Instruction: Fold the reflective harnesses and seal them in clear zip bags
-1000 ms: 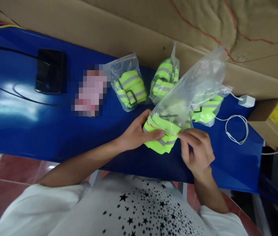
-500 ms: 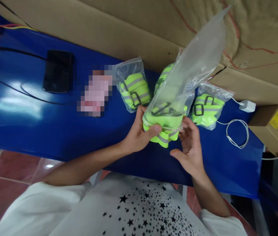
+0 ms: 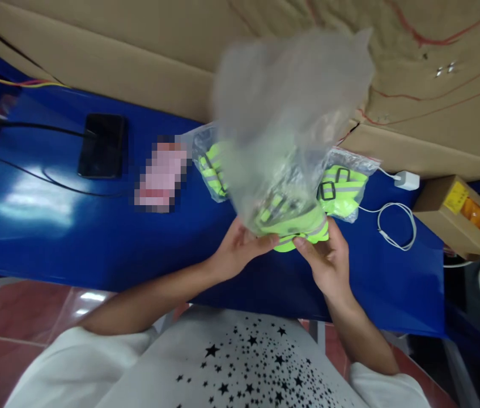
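Note:
My left hand and my right hand both grip the bottom of a clear plastic bag that stands upright and is blurred by motion. A folded neon-yellow reflective strap bundle with grey bands and black buckles sits inside the bag's lower end, just above my fingers. The hands hold it over the near part of the blue table. Behind it lie two more bagged bundles, one on the left and one on the right, both partly hidden by the held bag.
A black phone with a cable lies at the left. A blurred pink patch sits beside it. A white charger and cord and a cardboard box are at the right. Brown cardboard lines the far edge.
The bag has swung from leaning right to standing upright and wider. The bundle has slid fully into it. My right hand went from open beside it to gripping its bottom.

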### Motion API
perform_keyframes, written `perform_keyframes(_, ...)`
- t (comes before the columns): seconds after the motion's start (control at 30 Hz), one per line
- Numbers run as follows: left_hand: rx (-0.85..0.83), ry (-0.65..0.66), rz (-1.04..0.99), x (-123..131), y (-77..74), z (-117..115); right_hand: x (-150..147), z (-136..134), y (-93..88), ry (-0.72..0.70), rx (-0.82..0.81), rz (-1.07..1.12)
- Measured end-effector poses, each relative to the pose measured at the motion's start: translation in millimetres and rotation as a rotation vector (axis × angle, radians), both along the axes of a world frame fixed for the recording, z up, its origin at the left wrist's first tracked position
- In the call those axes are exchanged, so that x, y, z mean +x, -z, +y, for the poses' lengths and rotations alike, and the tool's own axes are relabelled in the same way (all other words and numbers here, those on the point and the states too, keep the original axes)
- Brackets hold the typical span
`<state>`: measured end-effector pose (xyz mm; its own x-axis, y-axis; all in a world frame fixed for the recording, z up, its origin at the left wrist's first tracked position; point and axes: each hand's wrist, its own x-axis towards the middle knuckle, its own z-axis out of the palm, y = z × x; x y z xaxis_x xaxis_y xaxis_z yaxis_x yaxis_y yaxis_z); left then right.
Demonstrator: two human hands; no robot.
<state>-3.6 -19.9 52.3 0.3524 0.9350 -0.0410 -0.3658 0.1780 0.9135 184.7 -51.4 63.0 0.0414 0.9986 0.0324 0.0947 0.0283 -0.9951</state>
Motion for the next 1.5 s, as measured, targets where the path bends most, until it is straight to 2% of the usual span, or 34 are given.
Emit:
perform_keyframes(0.17,0.171,0.015,0.188,-10.1,-9.9,12.7,13.1,3.2,-10.4,-0.116,0.111,-0.237)
perform_keyframes(0.23,0.137,0.023,0.165,-5.9,-10.1,12.3,16.3,3.6,-10.0,-0.135,0.092,-0.232)
perform_keyframes(0.4,-0.007,0.068,-0.102,10.5,-1.8,1.8,21.1,2.9,-5.4,-0.141,-0.005,-0.119)
perform_keyframes(0.6,-0.085,0.153,0.08,17.6,-5.2,-6.1,19.9,0.5,-8.8,-0.084,0.02,-0.135)
perform_keyframes(0.7,-0.112,0.16,0.085,25.1,-8.0,-9.7,13.5,-0.1,-10.2,-0.025,0.0,-0.133)
perform_keyframes(0.87,-0.102,0.152,0.035,38.9,-15.9,-13.0,3.6,0.7,-8.3,0.155,-0.011,0.004)
perform_keyframes(1.0,-0.136,0.072,0.035,41.4,-17.6,-11.4,5.2,-4.1,-8.8,0.049,-0.05,0.188)
perform_keyframes(1.13,-0.134,-0.031,-0.025,36.8,-13.8,-8.2,8.2,-14.8,-8.4,-0.027,-0.079,0.211)
perform_keyframes(1.2,-0.124,0.005,-0.029,34.3,-14.5,-7.9,8.7,-19.9,-8.8,-0.018,-0.1,0.223)
perform_keyframes(1.37,-0.097,0.233,-0.007,36.9,-15.3,-16.8,4.8,-31.8,-19.4,0.073,-0.079,0.288)
perform_keyframes(1.5,-0.158,0.181,-0.089,38.3,-16.6,-24.2,2.2,-39.1,-30.1,0.079,-0.137,0.324)
